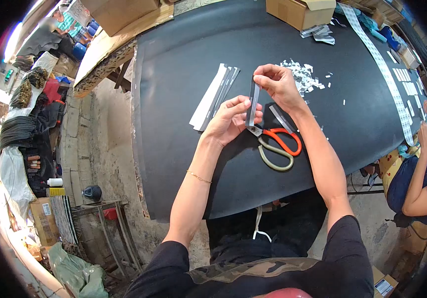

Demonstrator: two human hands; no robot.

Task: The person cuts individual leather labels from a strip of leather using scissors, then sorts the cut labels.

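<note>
A narrow black-and-grey strip point(253, 103) is held upright between both hands. The thumb and fingers of my left hand point(227, 119) pinch its lower part, while my right hand point(279, 88) grips its top end. Scissors point(293, 144) with one orange and one olive handle lie on the black tabletop point(183, 164) just below, their blades partly hidden by my left hand. Another short strip point(281, 118) rests beneath my right forearm. Left of my hands lies a fanned stack of long white and black strips point(215, 97). Small white cut pieces point(303, 78) are heaped beyond my right hand.
At the far edge stand a cardboard box point(298, 14) and a bundle of grey strips point(318, 35). A long printed band point(377, 59) runs down the right side, near small white labels point(406, 82). A co-worker point(419, 186) sits at right. A wooden stool point(101, 206) stands on the left.
</note>
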